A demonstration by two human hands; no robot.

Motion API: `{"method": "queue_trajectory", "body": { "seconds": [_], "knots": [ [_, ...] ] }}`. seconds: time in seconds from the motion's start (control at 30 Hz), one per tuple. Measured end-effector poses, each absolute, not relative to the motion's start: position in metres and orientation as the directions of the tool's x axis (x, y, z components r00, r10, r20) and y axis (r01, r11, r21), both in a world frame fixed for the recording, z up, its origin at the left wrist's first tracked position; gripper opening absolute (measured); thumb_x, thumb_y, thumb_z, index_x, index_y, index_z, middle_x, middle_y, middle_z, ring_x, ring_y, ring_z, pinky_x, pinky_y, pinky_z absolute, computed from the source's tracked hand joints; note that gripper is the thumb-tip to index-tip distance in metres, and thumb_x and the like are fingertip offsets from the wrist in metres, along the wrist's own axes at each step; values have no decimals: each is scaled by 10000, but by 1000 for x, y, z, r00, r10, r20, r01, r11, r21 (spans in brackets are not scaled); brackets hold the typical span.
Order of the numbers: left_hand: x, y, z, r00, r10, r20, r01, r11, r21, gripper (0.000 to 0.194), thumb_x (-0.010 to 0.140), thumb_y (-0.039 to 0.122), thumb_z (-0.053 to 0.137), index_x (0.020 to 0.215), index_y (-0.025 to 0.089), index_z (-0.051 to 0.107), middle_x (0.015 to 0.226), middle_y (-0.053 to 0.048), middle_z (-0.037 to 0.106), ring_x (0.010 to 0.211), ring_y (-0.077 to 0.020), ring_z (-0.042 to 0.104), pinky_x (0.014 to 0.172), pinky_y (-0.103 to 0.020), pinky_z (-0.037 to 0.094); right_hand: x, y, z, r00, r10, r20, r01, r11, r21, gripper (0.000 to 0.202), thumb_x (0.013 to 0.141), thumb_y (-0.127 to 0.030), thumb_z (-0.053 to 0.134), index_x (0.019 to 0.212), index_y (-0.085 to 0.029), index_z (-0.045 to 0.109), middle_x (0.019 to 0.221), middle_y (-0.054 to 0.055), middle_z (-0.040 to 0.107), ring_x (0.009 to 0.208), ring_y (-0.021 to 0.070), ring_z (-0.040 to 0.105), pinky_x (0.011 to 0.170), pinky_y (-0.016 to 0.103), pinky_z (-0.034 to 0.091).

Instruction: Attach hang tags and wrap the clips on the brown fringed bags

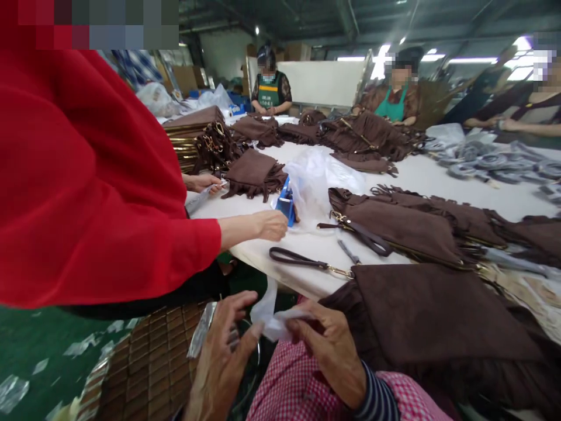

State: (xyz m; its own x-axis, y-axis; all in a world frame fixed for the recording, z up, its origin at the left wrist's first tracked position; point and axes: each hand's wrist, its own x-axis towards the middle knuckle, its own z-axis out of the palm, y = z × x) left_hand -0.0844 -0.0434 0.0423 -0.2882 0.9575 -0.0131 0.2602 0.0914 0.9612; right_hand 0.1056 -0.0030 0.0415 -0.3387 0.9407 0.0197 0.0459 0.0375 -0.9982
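Note:
My right hand (333, 348) pinches a thin, crumpled white sheet (276, 324) above my lap; whether it is paper or plastic I cannot tell. Fingers spread, my left hand (228, 345) is at the sheet's left side, its thumb close to or touching it. On the table edge to the right lies a dark brown fringed pouch (438, 310) with a wrist strap (298, 257) clipped on by a gold-coloured clasp. Behind it rests another brown pouch (403, 228) with its own strap.
At my left, a person in a red sleeve (131, 204) reaches toward a blue tape dispenser (286, 204). Clear plastic bags (311, 175) and stacked brown pouches (193, 134) lie on the white table (249, 248). Other people work across it. Below stands a woven brown basket (144, 362).

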Motion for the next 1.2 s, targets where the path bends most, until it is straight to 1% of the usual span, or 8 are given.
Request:
{"method": "queue_trajectory", "body": {
  "seconds": [0.1,0.2,0.43,0.63,0.83,0.97,1.07,1.2],
  "knots": [
    [-86,-43,52,49,998,-46,373,25,928,517,702,438,781,1181,268,685,1163,-76,686,1059,-278,625,881,-352,515,103,-10,42,-424,900,-99,-105,-157,-982,114,866,-276,696,854,-175,748,640,-17,644,528,90,542,515,188,422],
    [-79,-33,48,206,952,-226,332,150,931,260,740,372,732,934,198,734,825,-16,694,769,-188,608,687,-256,467,103,-12,43,-415,904,-104,-109,-163,-981,152,877,-302,683,899,-168,751,658,-8,651,554,99,571,538,193,440],
    [-84,-7,30,181,936,-302,241,255,936,173,734,295,680,773,133,727,643,16,598,613,-113,483,566,-211,337,107,7,41,-253,967,-24,52,-11,-999,124,843,-261,690,823,-172,774,680,4,648,619,107,559,583,208,423],
    [-91,13,32,192,938,-290,236,243,941,234,732,353,746,744,135,662,661,22,582,605,-100,470,543,-194,336,100,28,37,-247,950,-191,-49,-209,-977,230,802,-346,718,735,-126,725,466,-38,517,423,72,416,433,202,303],
    [-97,26,26,271,905,-327,255,261,931,395,825,496,666,676,136,600,564,45,491,512,-75,382,475,-197,253,94,39,22,-210,949,-236,7,-240,-971,359,805,-441,726,630,-149,615,491,-31,545,408,64,387,408,204,264],
    [-105,34,21,403,861,-311,276,210,938,501,934,577,483,788,133,665,587,15,575,499,-85,416,477,-207,266,91,43,16,-187,969,-159,108,-141,-984,466,888,-524,638,602,-160,581,499,-35,513,442,72,376,440,221,271],
    [-112,38,22,392,870,-299,277,199,940,494,925,576,513,762,132,652,607,6,590,504,-83,414,476,-205,269,93,48,25,-216,975,-47,238,5,-971,463,951,-498,566,623,-171,586,520,-34,499,476,92,411,481,241,307],
    [-124,42,31,289,930,-227,279,145,949,454,922,528,549,726,130,645,597,12,569,527,-80,416,499,-197,284,102,65,50,-268,925,269,583,378,-719,262,1005,-324,503,869,-176,671,798,39,643,732,165,557,689,291,419]
  ]
}}
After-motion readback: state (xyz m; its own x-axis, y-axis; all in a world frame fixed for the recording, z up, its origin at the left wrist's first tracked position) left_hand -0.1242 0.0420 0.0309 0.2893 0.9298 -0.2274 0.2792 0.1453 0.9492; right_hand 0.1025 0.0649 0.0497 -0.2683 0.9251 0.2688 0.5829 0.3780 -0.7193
